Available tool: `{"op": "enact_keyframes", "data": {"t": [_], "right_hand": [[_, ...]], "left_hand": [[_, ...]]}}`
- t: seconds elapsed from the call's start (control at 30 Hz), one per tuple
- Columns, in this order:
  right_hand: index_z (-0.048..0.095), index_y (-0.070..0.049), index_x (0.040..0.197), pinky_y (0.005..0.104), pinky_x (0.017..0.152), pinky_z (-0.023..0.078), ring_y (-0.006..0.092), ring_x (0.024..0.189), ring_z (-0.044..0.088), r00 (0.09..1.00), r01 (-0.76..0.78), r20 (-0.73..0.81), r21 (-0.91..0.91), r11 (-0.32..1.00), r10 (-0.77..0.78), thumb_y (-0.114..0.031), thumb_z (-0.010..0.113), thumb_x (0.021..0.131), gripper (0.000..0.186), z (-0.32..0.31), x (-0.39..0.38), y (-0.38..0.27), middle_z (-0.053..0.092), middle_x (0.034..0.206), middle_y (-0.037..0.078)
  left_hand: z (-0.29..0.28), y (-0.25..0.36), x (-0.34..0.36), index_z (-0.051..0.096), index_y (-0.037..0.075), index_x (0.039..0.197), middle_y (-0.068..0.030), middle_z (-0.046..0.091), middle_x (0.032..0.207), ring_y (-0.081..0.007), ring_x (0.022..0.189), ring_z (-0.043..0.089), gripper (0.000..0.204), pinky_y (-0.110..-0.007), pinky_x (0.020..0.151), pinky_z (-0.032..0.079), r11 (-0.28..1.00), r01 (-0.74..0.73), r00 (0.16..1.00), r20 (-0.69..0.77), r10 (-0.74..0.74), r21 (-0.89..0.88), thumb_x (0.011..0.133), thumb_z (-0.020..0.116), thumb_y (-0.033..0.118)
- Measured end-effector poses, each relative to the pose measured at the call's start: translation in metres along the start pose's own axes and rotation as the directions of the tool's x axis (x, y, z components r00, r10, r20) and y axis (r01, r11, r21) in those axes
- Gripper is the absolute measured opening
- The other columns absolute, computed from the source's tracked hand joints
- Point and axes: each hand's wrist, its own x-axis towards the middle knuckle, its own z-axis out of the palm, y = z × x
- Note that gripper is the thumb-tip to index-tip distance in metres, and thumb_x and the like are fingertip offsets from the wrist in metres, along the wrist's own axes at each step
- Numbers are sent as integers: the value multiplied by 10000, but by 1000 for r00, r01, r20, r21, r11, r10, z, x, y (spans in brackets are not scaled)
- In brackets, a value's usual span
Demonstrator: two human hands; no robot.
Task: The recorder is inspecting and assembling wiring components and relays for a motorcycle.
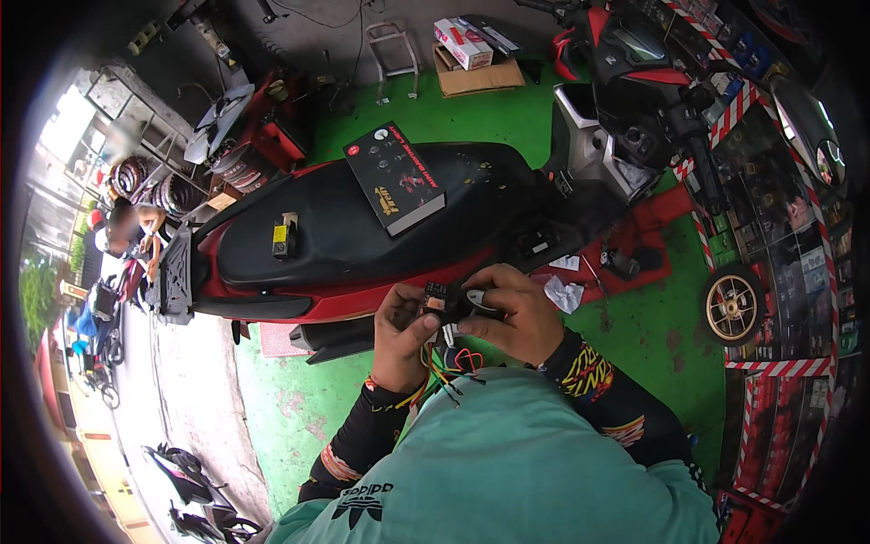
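In front of my chest, a small black block with a copper-coloured face (435, 303), which looks like a relay, is pinched in my left hand (399, 331). My right hand (521, 313) closes on a dark piece right beside it; a pale oval shows at its fingers, and its kind I cannot make out. Coloured wires (439, 370), red, green, yellow and white, hang below the hands against my shirt. Just beyond lies the black seat (317, 227) of a red motorcycle. On it rest a black box with printed pictures (394, 177) and a small yellow-and-black box (285, 237).
Red-and-white striped tape edges a display rack (770, 208) on the right, near a gold-rimmed wheel (734, 305). A red mat (666, 213) with crumpled paper (564, 294) lies beyond my right hand. Cartons (480, 77) stand at the back on the green floor (634, 363).
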Motion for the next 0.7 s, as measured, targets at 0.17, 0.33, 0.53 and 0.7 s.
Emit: {"op": "enact_keyframes", "data": {"t": [0.17, 0.33, 0.53, 0.7], "right_hand": [[762, -4, 894, 381, 818, 525, 269, 987, 606, 998, 58, 35, -105, 993, -55, -411, 821, 829, 417, -17, 3, 8, 657, 1051, 87], [766, -1, 827, 367, 838, 525, 258, 1014, 595, 998, 16, 62, -172, 985, -5, -438, 804, 834, 439, -19, 8, 18, 676, 1045, 83], [714, 12, 732, 374, 838, 482, 252, 991, 573, 988, -104, 109, -89, 991, 113, -366, 878, 780, 415, -13, 11, 27, 701, 1047, 78], [772, -15, 828, 346, 868, 504, 237, 1011, 607, 982, -131, 136, -8, 991, 131, -471, 833, 819, 460, -11, 15, 28, 707, 976, 54]], "left_hand": [[1, -2, -5, 544, 69, 1065, -46, 660, 899, -104, 718, 629, 565, -226, 580, 487, 997, 51, 999, -7, -51, 55, 792, 838, 467], [-1, -6, -8, 547, 64, 1120, -57, 655, 912, -120, 735, 639, 659, -226, 584, 491, 994, 103, 994, 17, -104, 20, 773, 832, 547], [6, -5, -8, 520, 71, 1260, -69, 643, 970, -133, 795, 645, 802, -219, 571, 487, 991, 134, 991, 22, -134, 0, 755, 822, 615], [4, -5, -1, 528, 91, 1015, -69, 639, 864, -109, 722, 613, 644, -233, 576, 481, 985, 159, 980, 129, -149, -65, 757, 834, 596]]}}
